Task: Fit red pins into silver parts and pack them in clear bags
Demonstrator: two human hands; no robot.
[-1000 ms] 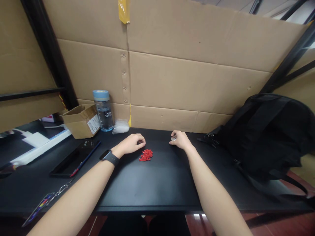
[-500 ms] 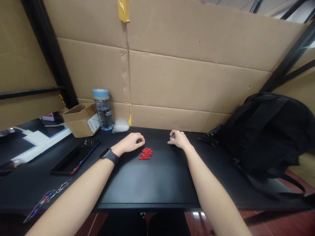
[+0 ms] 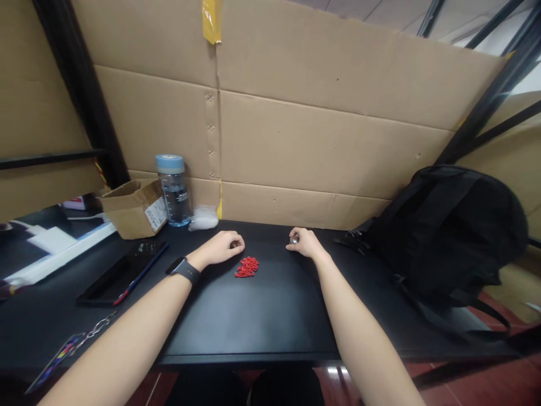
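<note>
A small pile of red cord-like loops (image 3: 247, 267) lies on the black table. Just behind and to the left of it rests my left hand (image 3: 220, 247), its fingers curled in toward the thumb; whatever is inside them, if anything, is hidden. A dark watch (image 3: 182, 269) circles that wrist. Farther right, my right hand (image 3: 307, 242) closes its thumb and fingers round a small shiny round metal piece (image 3: 295, 239), held at the tabletop and partly covered by the fingers.
A bottle with a blue lid (image 3: 174, 192), an open cardboard box (image 3: 133, 211) and a white wrapped bundle (image 3: 203, 218) stand at the back left. Nearer lie a phone (image 3: 122, 273) and a keychain (image 3: 70, 355). A black backpack (image 3: 448, 242) fills the right. Cardboard (image 3: 304, 152) walls the back.
The view has shifted slightly, so everything sits a little farther left. Both hands stay in nearly the same places, the right one still gripping the metal piece.
</note>
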